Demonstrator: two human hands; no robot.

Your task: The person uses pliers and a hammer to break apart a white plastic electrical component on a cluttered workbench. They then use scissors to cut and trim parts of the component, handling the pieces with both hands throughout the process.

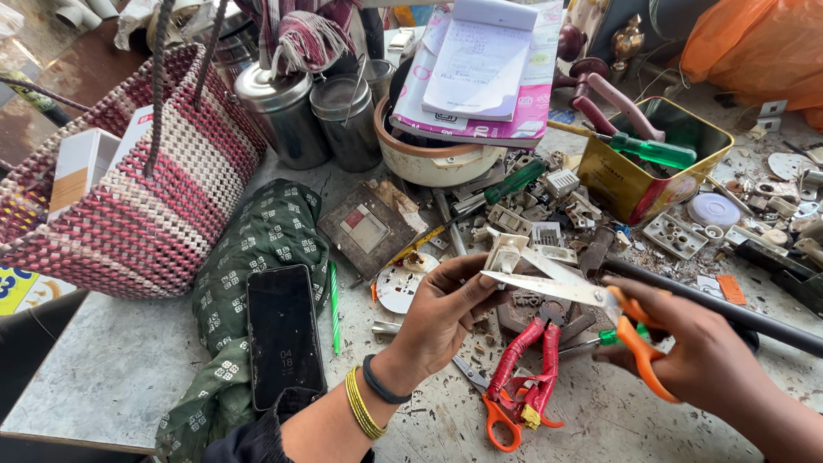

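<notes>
The left hand (446, 313) pinches a small white switch part (504, 254) at its fingertips; the right hand (686, 343) grips orange-handled scissors (591, 300), blades against it. A slip could nick those fingers.

Grey stone worktop (111, 369), scratched and dusty, strewn with debris toward 3 o'clock. Bare dark floor (60, 73) shows beyond its edge at 10 o'clock. Flat, even daylight, soft shadows. No walls or windows visible.
</notes>
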